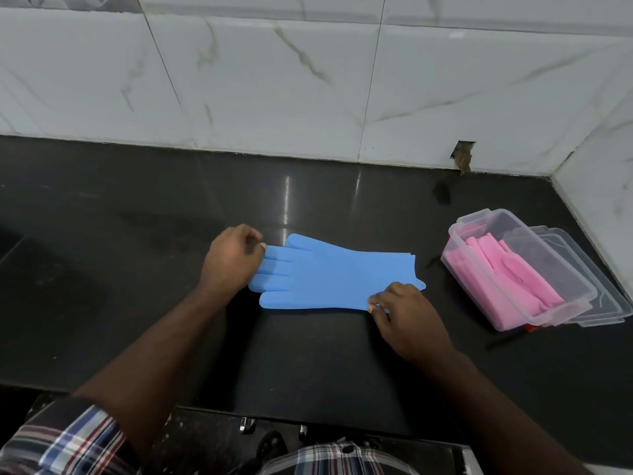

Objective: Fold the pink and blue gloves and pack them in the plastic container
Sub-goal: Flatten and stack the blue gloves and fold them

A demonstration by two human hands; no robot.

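The blue gloves point(329, 274) lie flat and stacked on the black counter, fingers pointing left, cuffs to the right. My left hand point(233, 257) pinches the fingertips at the left end. My right hand point(402, 308) pinches the near corner of the cuff at the right end. The pink gloves point(507, 269) lie folded inside the clear plastic container point(582, 299) at the right of the counter.
The container's clear lid point(613, 303) sits under and beside it, close to the right wall. A white marble-tiled wall point(308, 80) runs along the back, with a chipped hole point(463, 156) at its base. The counter's front edge point(308, 418) is near my body.
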